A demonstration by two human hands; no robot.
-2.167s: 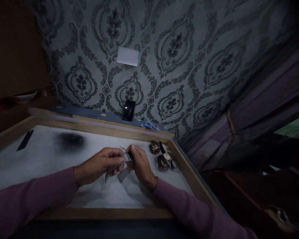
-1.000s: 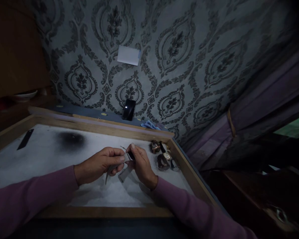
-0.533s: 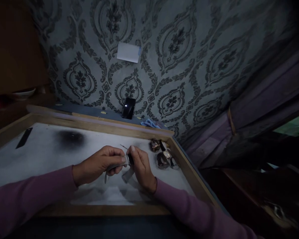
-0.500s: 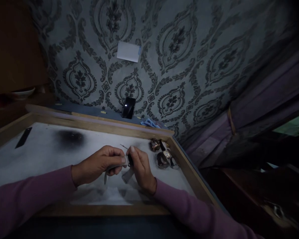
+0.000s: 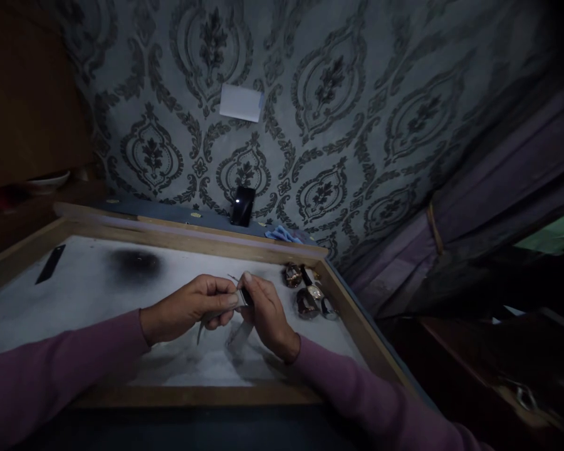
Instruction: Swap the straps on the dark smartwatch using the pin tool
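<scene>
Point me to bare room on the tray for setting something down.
Free: the white tray floor between the dark smudge, the flat black strip and the left hand; also the strip between both sleeves and the near wooden rim. Crowded: the far right corner, where the watches cluster just beyond the right hand.

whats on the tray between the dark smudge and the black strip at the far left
Nothing: in the head view the white tray floor is bare between the dark smudge and the black strip.
</scene>
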